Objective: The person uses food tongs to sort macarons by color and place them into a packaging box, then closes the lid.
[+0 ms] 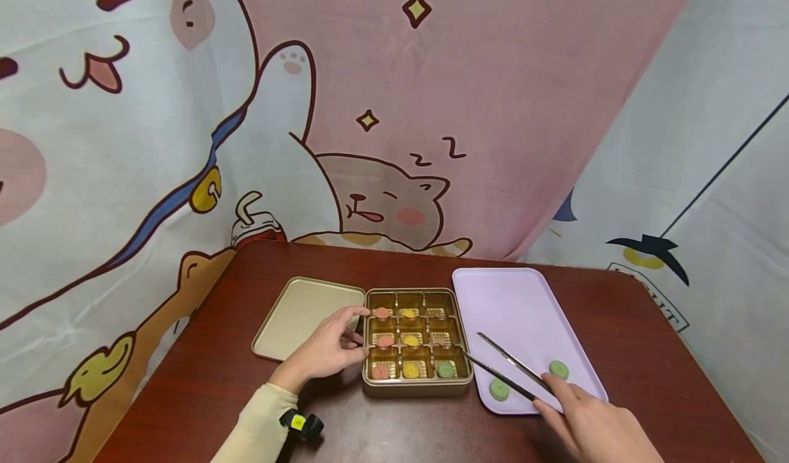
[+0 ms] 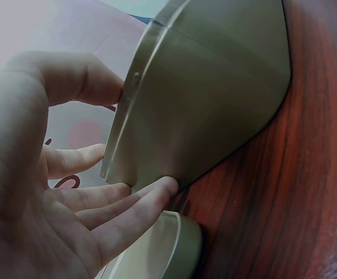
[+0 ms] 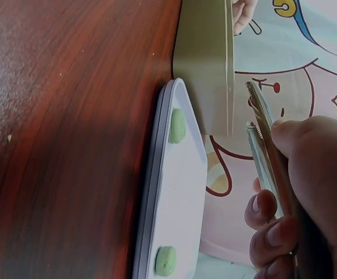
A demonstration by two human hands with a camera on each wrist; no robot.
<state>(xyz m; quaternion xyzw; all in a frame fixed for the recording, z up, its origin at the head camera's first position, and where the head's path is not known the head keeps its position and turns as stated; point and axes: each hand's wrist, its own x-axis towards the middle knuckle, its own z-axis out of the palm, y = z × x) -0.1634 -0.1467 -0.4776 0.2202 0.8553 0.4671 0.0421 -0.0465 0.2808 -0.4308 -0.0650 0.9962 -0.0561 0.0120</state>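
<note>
Pinching tongs [image 1: 505, 381], right hand [image 1: 594, 422] is at four o'clock from the box [image 1: 419, 389]; left hand [image 1: 329, 346], spread, touches its nine-o'clock wall.

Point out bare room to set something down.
Bare: the lilac tray beyond the green macarons; the table right of that tray; the lid left of the left hand and box. Crowded: the tray's near end, under the tongs and right hand.

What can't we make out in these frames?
- Near right corner of the lid: head view, behind the left hand.
- Handle end of the tongs: head view, covered by the right hand.
- Contents of the tin: both wrist views, behind its side walls.
- Part of the tray: right wrist view, cut off by the bottom edge.
</note>
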